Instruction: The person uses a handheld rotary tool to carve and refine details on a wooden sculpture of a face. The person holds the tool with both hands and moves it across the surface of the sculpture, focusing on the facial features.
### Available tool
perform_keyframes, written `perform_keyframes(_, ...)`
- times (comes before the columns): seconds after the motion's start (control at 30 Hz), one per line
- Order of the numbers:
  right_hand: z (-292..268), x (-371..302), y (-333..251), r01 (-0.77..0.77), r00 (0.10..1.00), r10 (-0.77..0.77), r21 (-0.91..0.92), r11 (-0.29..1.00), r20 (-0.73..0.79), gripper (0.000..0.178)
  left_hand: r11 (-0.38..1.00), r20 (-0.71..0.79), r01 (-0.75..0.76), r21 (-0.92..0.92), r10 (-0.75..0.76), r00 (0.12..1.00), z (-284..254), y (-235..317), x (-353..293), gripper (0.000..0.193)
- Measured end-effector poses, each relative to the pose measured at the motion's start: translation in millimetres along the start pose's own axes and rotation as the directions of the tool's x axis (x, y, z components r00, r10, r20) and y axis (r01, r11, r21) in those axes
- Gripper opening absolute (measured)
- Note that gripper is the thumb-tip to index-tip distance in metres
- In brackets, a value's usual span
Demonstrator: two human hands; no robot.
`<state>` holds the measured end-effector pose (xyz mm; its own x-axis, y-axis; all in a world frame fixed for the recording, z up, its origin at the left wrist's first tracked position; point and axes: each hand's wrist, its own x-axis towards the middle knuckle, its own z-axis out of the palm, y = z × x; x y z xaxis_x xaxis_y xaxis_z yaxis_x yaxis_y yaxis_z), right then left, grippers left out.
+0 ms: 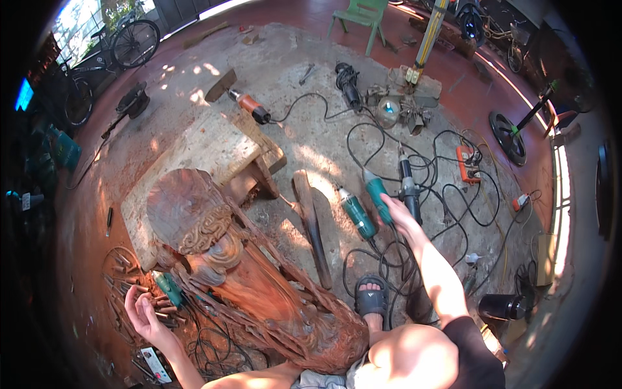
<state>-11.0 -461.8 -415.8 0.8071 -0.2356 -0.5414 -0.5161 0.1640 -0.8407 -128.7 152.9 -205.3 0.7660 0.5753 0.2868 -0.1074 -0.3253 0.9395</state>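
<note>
My right hand (402,215) is closed around the rear of a green die grinder (374,189) on the concrete floor. Beside that tool lies a second green die grinder (357,213); a black corded power tool (407,185) rests just past my fingers. My left hand (144,318) is raised with loosely curled, parted fingers and nothing in it. Nearest to it are another green power tool (167,288) and a heap of carving chisels (120,301). A large reddish wood carving (259,285) slants between my legs, its far end propped on a wooden block (214,139).
Black cords loop across the floor to an orange power strip (466,164). An orange grinder (251,107), a black tool (348,85) and a dark wooden stick (311,227) lie ahead. A green chair (359,16) stands far back. A black cylinder (502,306) sits at right.
</note>
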Motion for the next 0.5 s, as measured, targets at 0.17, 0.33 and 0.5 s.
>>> perform_keyframes(0.17,-32,-169,-94,0.101,0.964,-0.12,0.094,0.991,0.235,0.062,0.832,0.257,-0.555,-0.011,0.539,0.802,52,62,-14,0.033)
perform_keyframes(0.33,3,-303,-204,0.35,0.891,-0.187,-0.365,0.863,0.413,0.096,0.637,0.599,-0.641,-0.429,0.731,0.327,143,130,-54,0.046)
perform_keyframes(0.5,115,-357,-251,0.664,0.66,-0.081,-0.53,0.527,0.747,0.089,0.483,0.58,-0.736,-0.474,0.8,0.151,166,128,-73,0.052)
